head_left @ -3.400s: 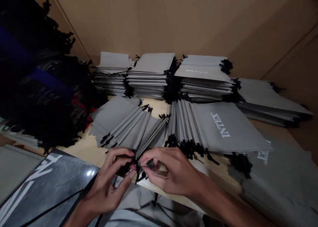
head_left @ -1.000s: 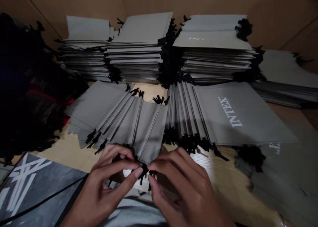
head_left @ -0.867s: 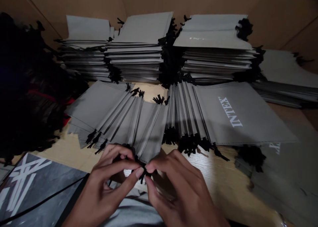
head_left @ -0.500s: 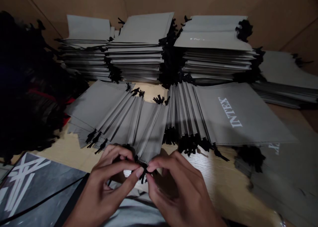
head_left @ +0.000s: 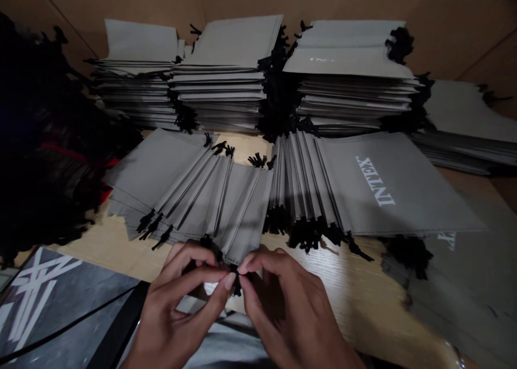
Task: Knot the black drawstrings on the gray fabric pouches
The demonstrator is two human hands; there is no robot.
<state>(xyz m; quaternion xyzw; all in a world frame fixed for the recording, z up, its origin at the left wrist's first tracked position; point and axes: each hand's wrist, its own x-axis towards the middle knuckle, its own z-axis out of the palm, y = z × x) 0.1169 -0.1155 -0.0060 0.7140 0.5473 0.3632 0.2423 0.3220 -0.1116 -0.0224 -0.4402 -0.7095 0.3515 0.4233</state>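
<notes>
My left hand (head_left: 177, 310) and my right hand (head_left: 288, 312) meet at the near edge of a wooden table (head_left: 355, 299). Both pinch a short black drawstring cord (head_left: 237, 284) at the near corner of the nearest grey pouch (head_left: 246, 223). That pouch tops a fanned row of grey drawstring pouches (head_left: 169, 180) with black cord ends. Thumb and forefinger of each hand are pressed together on the cord.
A second fanned row, its top pouch printed INTEX (head_left: 375, 180), lies to the right. Tall stacks of grey pouches (head_left: 226, 72) stand behind, against a cardboard wall (head_left: 444, 19). A black heap (head_left: 36, 143) fills the left. A dark printed board (head_left: 52, 299) lies at lower left.
Over the last second my fingertips have shifted slightly on the cord, and the right hand has come closer to the left. The view tipped down compared with 3.4 s ago.
</notes>
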